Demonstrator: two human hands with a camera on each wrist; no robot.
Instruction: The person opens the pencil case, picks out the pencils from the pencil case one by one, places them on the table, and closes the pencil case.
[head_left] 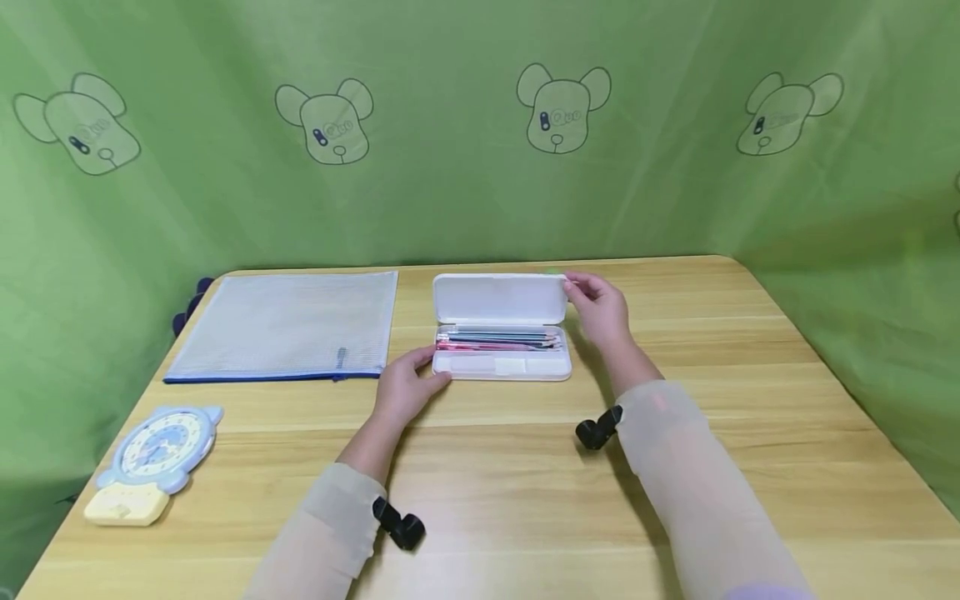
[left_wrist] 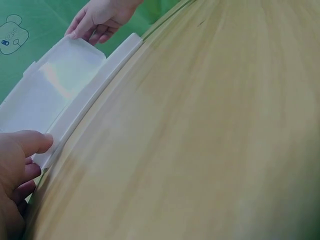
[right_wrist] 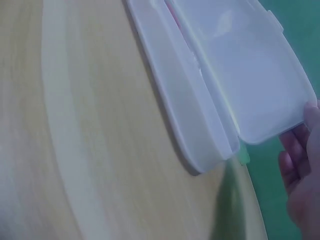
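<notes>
From my remote post, head view: a long white plastic pencil case [head_left: 502,377] sits toward the far edge of the pale wood-grain surface [head_left: 510,500], near the middle. Its white rectangular lid [head_left: 498,300] stands raised along the back; exact tilt I can't tell. Thin dark and pink pencils [head_left: 495,338] lie lengthwise in the rear part.

Left grip [head_left: 405,385] grasps the case's left end, thumb at the front corner. Right grip [head_left: 602,312] pinches the lid's upper right corner, thumb on the inner face.

Step in hand, as I read it: working the lid on its hinge while the base is steadied. Opening or closing, I can't say. Next move likely calls for the left to keep the base from sliding while the right swings the lid smoothly, without jolting the pencils.

Off left: a translucent mesh pouch with blue zip [head_left: 285,325], just beside the case.
</notes>
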